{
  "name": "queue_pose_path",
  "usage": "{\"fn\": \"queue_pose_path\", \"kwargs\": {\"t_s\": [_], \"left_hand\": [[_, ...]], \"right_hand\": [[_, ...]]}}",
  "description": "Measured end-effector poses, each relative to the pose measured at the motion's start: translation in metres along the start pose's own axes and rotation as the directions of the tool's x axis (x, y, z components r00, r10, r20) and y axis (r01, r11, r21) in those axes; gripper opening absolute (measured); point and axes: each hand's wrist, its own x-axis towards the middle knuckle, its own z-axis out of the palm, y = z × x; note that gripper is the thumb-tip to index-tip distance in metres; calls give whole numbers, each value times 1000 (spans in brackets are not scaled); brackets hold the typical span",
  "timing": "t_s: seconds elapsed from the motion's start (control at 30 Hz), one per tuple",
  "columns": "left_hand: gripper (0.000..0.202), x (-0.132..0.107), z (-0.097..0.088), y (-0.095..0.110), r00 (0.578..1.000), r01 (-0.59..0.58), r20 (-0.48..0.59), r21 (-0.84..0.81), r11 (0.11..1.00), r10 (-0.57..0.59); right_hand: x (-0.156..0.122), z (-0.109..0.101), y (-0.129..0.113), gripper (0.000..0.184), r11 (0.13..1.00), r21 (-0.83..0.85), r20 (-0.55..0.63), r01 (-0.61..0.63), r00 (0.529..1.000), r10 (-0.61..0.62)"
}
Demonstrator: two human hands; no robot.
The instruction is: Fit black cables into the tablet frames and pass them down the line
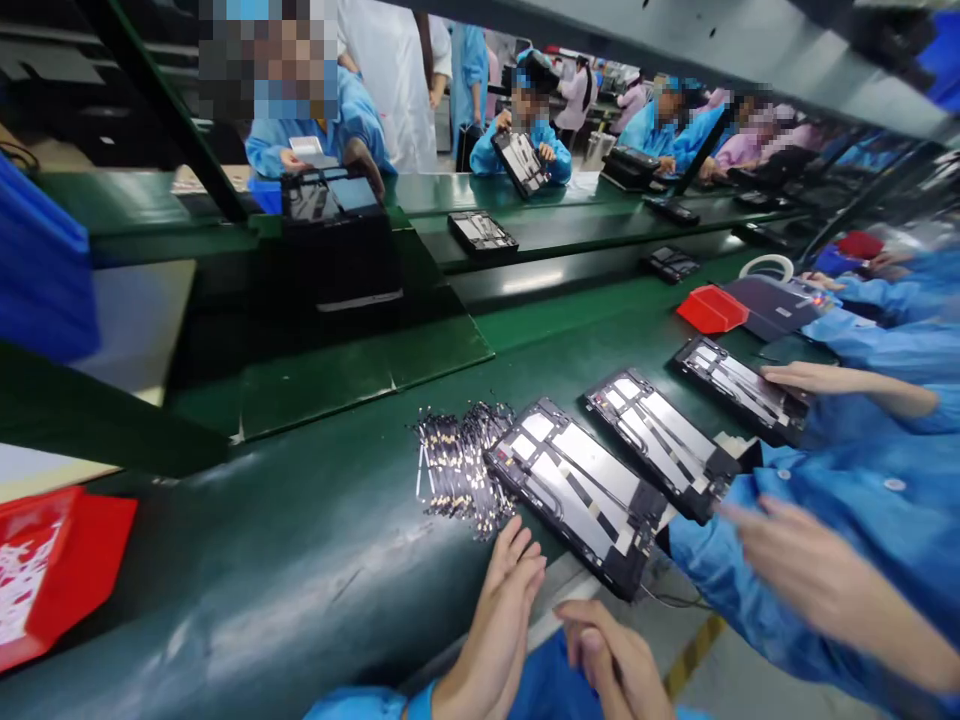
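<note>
left hand (504, 622) and right hand (611, 655) sit close together at the near edge of the green conveyor belt (247, 590), low in the head view. left fingers (519, 560) are extended and released, nothing in them, tips just short of a loose pile of thin strips (459, 470). right fingers (592, 640) are curled over, bent toward the left hand; can't tell if they pinch anything small. pile lies flat on the belt, just beside the nearest black frame (577, 490), probably kept there so the strips stay within easy reach of both hands. frame lies metal side up, angled toward the person, likely for clear access to its face. a second frame (660, 440) and a third frame (739, 390) run up the belt in a spaced row, probably so each can be reached without moving another. a co-worker's hand (817, 378) rests on the third frame. another co-worker's hand (832, 570), blurred, is above the belt near the second frame. a red tray (711, 310) sits further up the belt.
</note>
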Motion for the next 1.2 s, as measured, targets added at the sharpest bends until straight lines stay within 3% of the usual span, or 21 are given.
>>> {"fn": "queue_pose_path", "kwargs": {"t_s": [0.1, 0.2, 0.33, 0.47, 0.63, 0.8, 0.9, 0.97, 1.03, 1.1, 1.2], "left_hand": [[72, 5, 11, -17, 999, 47, -21, -35, 998, -48], [76, 10, 16, -31, 998, 55, -16, -66, 996, -56], [74, 16, 22, -39, 997, 55, -41, -96, 994, -59], [69, 24, 25, -45, 997, 43, -62, -83, 996, -48], [72, 39, 27, -56, 996, -39, -82, 31, 999, 41], [88, 39, 34, -65, 964, -220, -113, 159, 962, 239], [93, 29, 37, -61, 941, -277, -138, 204, 939, 308], [91, 19, 32, -49, 921, -347, -97, 240, 907, 378], [83, 6, 16, -32, 888, -444, -22, 227, 867, 460], [76, -12, -13, -14, 875, -471, -36, 172, 865, 483], [76, -42, -76, 9, 850, -364, -309, 239, 900, 426]], "right_hand": [[24, -2, 17, 33, 999, -36, -69, -20, 997, 18], [65, -16, 55, 31, 990, -122, -149, -70, 987, 52], [107, -16, 96, 39, 980, -184, -51, -70, 997, 62], [120, -2, 113, 44, 973, -207, 27, -101, 994, 109], [127, -2, 121, 50, 969, -167, 12, -181, 983, 186], [123, -15, 105, 55, 964, -102, 26, -245, 968, 249], [116, -26, 79, 56, 967, -80, 62, -242, 967, 248], [113, -33, 58, 56, 969, -69, 80, -237, 967, 242], [113, -35, 36, 53, 970, -37, 106, -239, 965, 242], [116, -29, 16, 49, 970, 30, 178, -242, 956, 233], [122, -5, -5, 50, 986, -5, 318, -164, 935, 157]]}}
